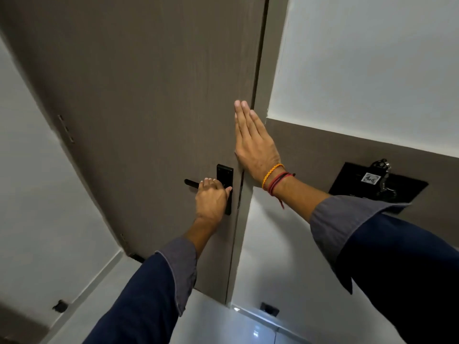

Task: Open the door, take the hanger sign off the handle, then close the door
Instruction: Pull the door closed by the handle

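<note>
A brown wood-grain door [149, 95] fills the middle of the head view and sits in its frame, with only a thin dark gap along its right edge. My left hand [212, 197] is wrapped around the black lever handle [190, 183], next to its black backplate [224, 175]. My right hand [253, 140] lies flat, fingers together and pointing up, pressed against the door's right edge by the frame [260, 78]. No hanger sign shows on the handle on this side.
A black wall panel [377, 182] with a numbered tag and a metal clip hangs on the brown wall band to the right. White walls flank the door. A black doorstop [60, 306] sits low left, a small black floor fitting [269, 308] low right.
</note>
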